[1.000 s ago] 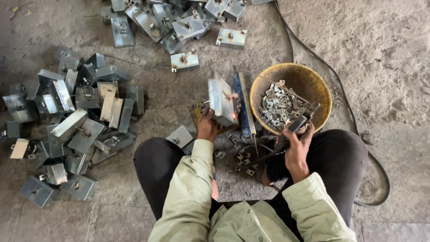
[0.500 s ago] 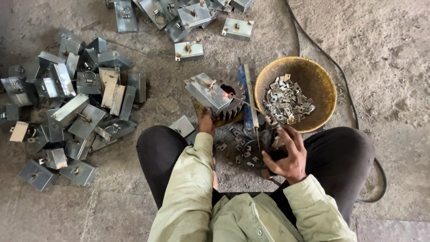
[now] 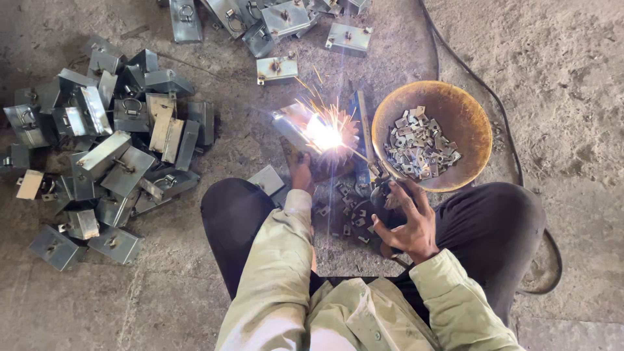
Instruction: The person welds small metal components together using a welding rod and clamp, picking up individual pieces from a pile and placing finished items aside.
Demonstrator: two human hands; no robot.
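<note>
While sparks fly, left hand (image 3: 300, 170) grips metal box (image 3: 296, 127); right hand (image 3: 408, 221) grips welding holder (image 3: 383, 188).

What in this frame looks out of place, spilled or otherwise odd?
Bare hands at an open arc: the left hand steadies the metal box right beside the sparks, and the right hand grips the electrode holder. No gloves show. Small metal pieces lie loose on the floor outside the rusty bowl.
</note>
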